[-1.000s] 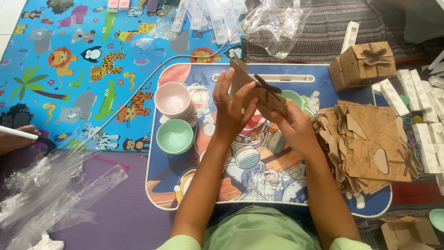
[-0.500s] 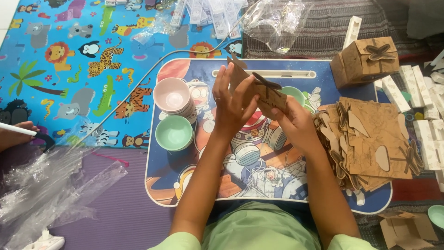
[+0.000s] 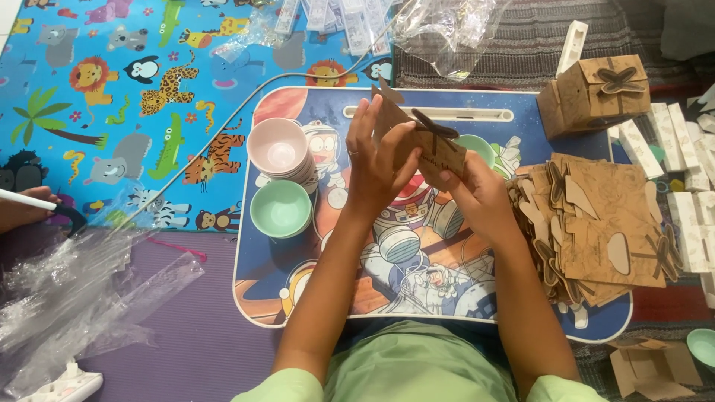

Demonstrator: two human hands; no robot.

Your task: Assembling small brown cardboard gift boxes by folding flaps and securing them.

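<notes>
Both my hands hold a brown cardboard box blank (image 3: pixel 428 145) above the lap tray (image 3: pixel 298 298). My left hand (image 3: pixel 376 167) grips its left side, fingers wrapped around the card. My right hand (image 3: pixel 477 197) pinches its right lower part, with a butterfly-shaped flap sticking up at the top. A stack of flat brown cardboard blanks (image 3: pixel 603 231) lies on the tray's right side, just right of my right hand.
A pink bowl stack (image 3: pixel 275 149) and a green bowl (image 3: pixel 281 208) sit on the tray's left. A folded brown box (image 3: pixel 596 93) stands at the back right. Clear plastic bags (image 3: pixel 74 298) lie at left. Another person's hand (image 3: pixel 18 212) holds a white stick at the far left.
My hands have turned the cardboard blank slightly and shifted it a little; the flap on top now stands more to the right.
</notes>
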